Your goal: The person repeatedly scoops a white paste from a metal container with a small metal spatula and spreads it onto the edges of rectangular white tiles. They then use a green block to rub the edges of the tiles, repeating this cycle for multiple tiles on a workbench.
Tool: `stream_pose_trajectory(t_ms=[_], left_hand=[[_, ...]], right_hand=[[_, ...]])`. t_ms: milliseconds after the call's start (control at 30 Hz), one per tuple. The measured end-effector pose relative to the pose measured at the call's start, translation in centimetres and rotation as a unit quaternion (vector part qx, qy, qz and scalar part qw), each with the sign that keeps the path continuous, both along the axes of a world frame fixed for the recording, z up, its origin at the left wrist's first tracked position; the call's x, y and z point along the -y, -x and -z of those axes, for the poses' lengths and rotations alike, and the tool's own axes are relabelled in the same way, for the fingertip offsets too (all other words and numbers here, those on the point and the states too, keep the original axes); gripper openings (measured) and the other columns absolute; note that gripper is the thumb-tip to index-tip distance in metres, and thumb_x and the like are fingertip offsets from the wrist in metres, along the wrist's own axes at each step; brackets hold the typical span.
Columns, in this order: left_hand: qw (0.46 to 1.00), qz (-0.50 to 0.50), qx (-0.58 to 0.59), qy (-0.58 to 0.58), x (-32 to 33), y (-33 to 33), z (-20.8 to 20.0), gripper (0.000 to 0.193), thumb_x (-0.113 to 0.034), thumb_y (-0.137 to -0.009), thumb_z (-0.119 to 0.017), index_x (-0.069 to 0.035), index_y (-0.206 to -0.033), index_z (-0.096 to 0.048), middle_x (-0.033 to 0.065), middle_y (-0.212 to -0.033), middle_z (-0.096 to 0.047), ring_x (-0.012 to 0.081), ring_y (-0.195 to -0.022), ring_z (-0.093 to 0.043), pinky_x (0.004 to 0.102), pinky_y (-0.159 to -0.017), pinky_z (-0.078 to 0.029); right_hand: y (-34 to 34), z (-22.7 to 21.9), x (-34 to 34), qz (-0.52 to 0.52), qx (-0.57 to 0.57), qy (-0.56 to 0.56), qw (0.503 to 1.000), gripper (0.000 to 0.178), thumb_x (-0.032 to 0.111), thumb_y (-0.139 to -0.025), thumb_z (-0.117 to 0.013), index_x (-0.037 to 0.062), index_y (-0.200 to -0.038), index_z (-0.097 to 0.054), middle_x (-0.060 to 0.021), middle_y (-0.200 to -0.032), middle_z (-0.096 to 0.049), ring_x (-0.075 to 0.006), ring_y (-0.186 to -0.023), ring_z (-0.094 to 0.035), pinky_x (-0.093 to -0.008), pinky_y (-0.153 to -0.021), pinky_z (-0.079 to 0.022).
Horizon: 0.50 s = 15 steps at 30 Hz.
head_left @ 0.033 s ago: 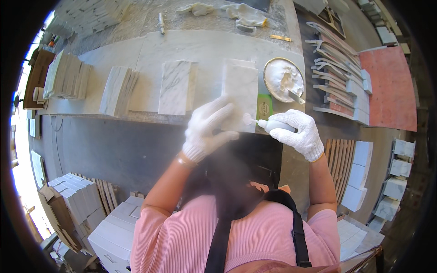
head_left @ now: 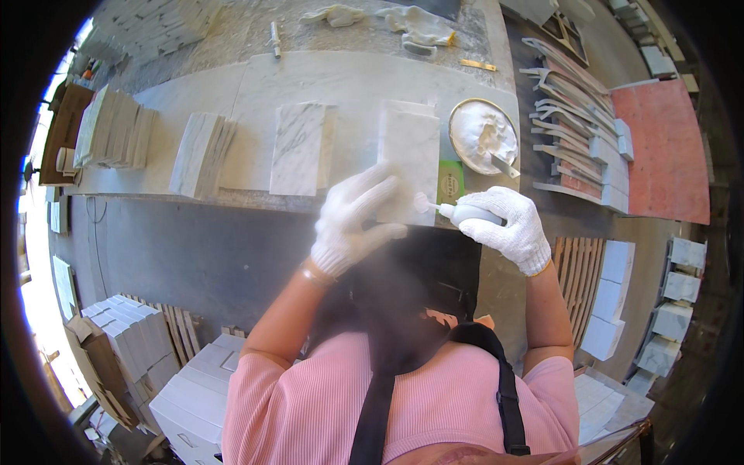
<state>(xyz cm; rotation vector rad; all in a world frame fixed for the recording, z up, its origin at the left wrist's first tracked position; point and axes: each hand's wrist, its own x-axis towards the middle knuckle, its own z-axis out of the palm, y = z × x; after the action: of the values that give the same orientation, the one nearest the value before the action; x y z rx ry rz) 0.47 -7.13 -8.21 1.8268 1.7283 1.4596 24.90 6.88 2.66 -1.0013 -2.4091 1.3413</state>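
My right hand [head_left: 508, 225], in a white knit glove, is wrapped round a small white squeeze bottle [head_left: 479, 217]. Its thin nozzle points left, toward a pale blob [head_left: 421, 203] near the front end of a white marble tile [head_left: 411, 147]. Over that tile's left front side is my left hand [head_left: 358, 213], gloved too, with thumb and fingers apart. A hazy smudge blurs its fingertips, so contact with the tile is unclear. Right of the tile stands a round tub of white paste [head_left: 482, 132] with a metal blade [head_left: 504, 165] in it. A green card [head_left: 450, 184] lies beside the tile.
Marble tiles [head_left: 294, 151] and tile stacks [head_left: 116, 130] stand along the bench's left. Gloves [head_left: 418, 25] and a white tube [head_left: 275, 40] lie toward the back. Curved strips [head_left: 570, 116] are racked on the right. Boxes [head_left: 190, 403] crowd the lower left.
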Motion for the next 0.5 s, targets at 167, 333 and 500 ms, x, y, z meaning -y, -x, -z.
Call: stream_pose_trajectory(t_ms=[167, 333, 500], left_hand=[[1.0, -0.001, 0.008, 0.004, 0.05, -0.05, 0.08, 0.073, -0.023, -0.063, -0.094, -0.006, -0.13, -0.07, 0.0199, -0.141, -0.064, 0.0405, -0.122, -0.064, 0.0474, -0.102, -0.052], [1.0, 0.004, 0.024, 0.014, 0.06, -0.05, 0.04, 0.074, -0.024, -0.062, -0.096, -0.006, -0.129, -0.07, 0.0193, -0.143, -0.063, 0.0395, -0.127, -0.062, 0.0462, -0.105, -0.05], [1.0, -0.002, 0.008, 0.007, 0.05, -0.07, -0.08, 0.071, -0.023, -0.063, -0.094, -0.005, -0.128, -0.07, 0.0196, -0.141, -0.064, 0.0395, -0.123, -0.064, 0.0468, -0.102, -0.052]], right_hand=[[0.27, 0.11, -0.16, -0.004, 0.003, -0.017, 1.0, 0.028, 0.018, -0.083, -0.081, 0.0064, -0.108, -0.08, -0.0108, -0.097, -0.076, -0.0215, -0.087, -0.072, -0.034, -0.081, -0.056], [0.43, 0.09, -0.27, -0.01, 0.016, -0.037, 0.999, 0.028, 0.019, -0.082, -0.081, 0.0061, -0.106, -0.08, -0.0114, -0.095, -0.075, -0.0226, -0.085, -0.072, -0.0347, -0.08, -0.056], [0.52, -0.07, -0.27, -0.013, 0.01, -0.028, 0.999, 0.026, 0.019, -0.081, -0.081, 0.0064, -0.105, -0.08, -0.0112, -0.094, -0.076, -0.0225, -0.085, -0.072, -0.0347, -0.079, -0.056]])
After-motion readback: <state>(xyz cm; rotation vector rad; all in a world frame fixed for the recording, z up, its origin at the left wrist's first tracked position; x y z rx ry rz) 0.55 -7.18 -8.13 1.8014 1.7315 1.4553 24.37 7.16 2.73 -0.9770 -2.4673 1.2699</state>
